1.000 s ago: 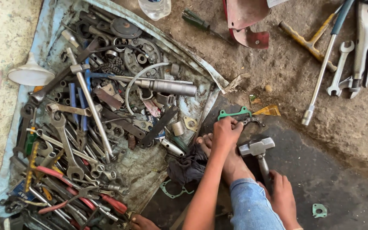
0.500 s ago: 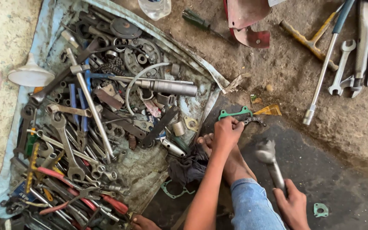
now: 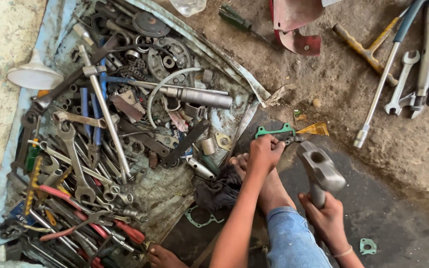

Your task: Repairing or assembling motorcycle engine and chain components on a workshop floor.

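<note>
At lower right of the frame, the right hand (image 3: 329,219) clenched a steel hammer (image 3: 319,171) (head raised). At centre, the left hand (image 3: 264,153) pinched a small dark part (image 3: 292,140) beside a green gasket (image 3: 273,132).

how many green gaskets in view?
3. One gasket sits under the left hand, one lies by the dark rag, one right of the right hand. More may hide in the tool pile.
</note>
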